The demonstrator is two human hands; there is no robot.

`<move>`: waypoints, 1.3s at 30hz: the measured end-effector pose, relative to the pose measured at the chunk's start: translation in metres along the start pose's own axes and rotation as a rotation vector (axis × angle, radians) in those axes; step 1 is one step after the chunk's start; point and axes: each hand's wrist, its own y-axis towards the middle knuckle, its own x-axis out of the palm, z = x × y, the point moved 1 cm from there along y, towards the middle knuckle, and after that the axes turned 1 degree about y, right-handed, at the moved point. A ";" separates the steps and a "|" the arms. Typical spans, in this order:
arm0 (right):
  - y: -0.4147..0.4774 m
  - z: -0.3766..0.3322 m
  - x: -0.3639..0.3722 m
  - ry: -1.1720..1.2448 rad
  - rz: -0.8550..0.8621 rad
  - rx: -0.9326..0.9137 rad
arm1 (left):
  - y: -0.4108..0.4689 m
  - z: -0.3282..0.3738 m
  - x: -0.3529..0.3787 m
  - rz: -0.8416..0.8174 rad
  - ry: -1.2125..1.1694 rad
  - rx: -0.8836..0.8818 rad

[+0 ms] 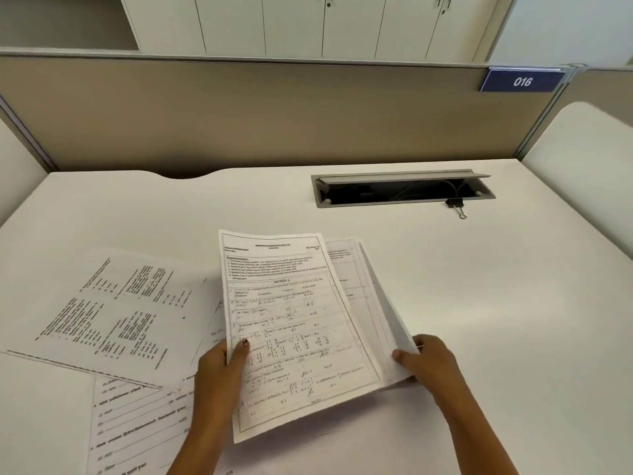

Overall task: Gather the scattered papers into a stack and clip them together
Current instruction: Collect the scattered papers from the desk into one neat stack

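Observation:
My left hand grips the left edge of a printed question sheet, thumb on top of the page. Under that sheet lie a few more sheets, fanned out to the right; my right hand pinches their lower right edge. The held papers are lifted a little off the white desk. Two loose printed sheets lie flat on the desk: one at the left, turned sideways, and a lined form at the lower left. A black binder clip lies far right, beside the cable tray.
An open grey cable tray is set into the desk at the back. A beige partition with a blue "016" tag stands behind it. White cabinets are beyond. A rounded white panel rises at the right.

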 end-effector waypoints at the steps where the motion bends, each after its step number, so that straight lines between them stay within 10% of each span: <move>1: 0.000 -0.001 0.000 -0.004 -0.031 -0.001 | 0.000 0.000 0.004 -0.003 0.058 0.014; 13: 0.005 -0.034 0.017 0.010 -0.123 -0.197 | 0.007 0.017 0.058 -0.115 0.372 0.133; 26: -0.038 -0.039 -0.008 0.361 0.178 -0.574 | 0.014 0.050 0.038 -0.192 0.058 0.203; 39: -0.060 -0.062 0.014 0.624 0.254 -0.634 | -0.014 0.092 0.026 0.126 -0.064 0.712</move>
